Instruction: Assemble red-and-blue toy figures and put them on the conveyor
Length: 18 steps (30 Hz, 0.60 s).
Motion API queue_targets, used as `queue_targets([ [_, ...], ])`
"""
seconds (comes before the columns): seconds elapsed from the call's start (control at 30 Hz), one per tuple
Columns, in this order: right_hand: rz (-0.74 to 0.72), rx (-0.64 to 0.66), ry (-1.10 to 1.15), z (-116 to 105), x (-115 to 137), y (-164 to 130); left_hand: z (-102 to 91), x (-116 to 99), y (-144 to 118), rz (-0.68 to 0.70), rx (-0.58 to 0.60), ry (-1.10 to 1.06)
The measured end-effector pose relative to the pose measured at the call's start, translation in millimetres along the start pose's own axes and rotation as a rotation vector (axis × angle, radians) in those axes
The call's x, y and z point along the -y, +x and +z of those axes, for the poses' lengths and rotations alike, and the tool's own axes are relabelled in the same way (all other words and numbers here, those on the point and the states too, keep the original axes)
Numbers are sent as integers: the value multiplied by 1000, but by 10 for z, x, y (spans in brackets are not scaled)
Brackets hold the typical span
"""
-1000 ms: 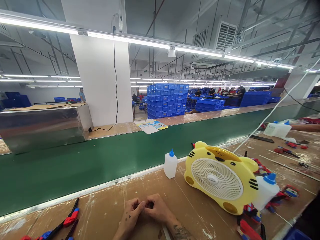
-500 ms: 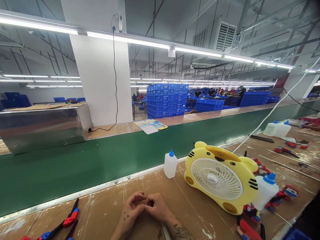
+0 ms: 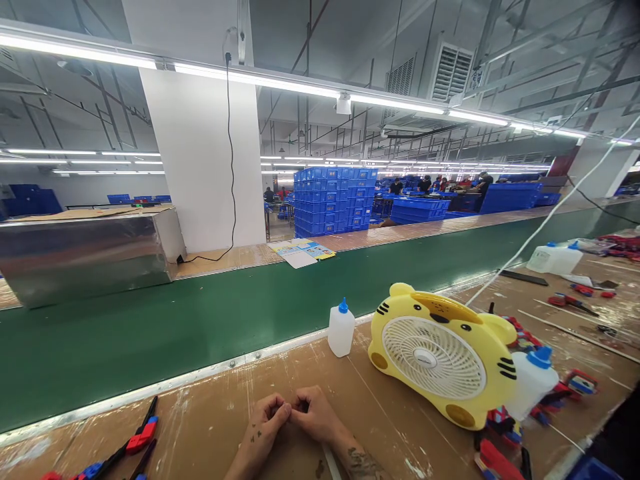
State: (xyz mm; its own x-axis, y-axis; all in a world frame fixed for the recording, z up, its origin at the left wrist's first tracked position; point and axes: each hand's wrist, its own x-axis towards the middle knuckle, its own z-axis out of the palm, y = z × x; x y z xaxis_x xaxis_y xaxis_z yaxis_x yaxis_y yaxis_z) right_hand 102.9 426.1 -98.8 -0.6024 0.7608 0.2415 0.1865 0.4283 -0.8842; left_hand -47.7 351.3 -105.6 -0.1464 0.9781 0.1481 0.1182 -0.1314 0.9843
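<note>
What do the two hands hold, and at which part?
It cannot be told: left hand and right hand are curled, fingertips touching on the workbench.

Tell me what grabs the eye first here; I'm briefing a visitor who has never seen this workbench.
The yellow tiger-shaped fan stands out first, lying tilted on the worn wooden bench to the right, between two white bottles with blue caps. Behind it, the long green conveyor belt crosses the whole view. Close to the camera, the left hand and right hand rest on the bench with curled fingers touching.
</note>
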Motion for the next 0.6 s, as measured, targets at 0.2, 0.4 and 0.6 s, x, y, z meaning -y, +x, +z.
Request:
queue_targets([
  [0.2, 20, -38, 65, -40, 10, 30, 15, 41, -4, 17, -88, -108],
  [0.4, 13, -24, 27, -18, -12, 17, 21, 22, 6, 2, -113, -440],
  [0.6, 27, -40, 10, 4, -77, 29, 8, -15, -7, -40, -51, -418],
])
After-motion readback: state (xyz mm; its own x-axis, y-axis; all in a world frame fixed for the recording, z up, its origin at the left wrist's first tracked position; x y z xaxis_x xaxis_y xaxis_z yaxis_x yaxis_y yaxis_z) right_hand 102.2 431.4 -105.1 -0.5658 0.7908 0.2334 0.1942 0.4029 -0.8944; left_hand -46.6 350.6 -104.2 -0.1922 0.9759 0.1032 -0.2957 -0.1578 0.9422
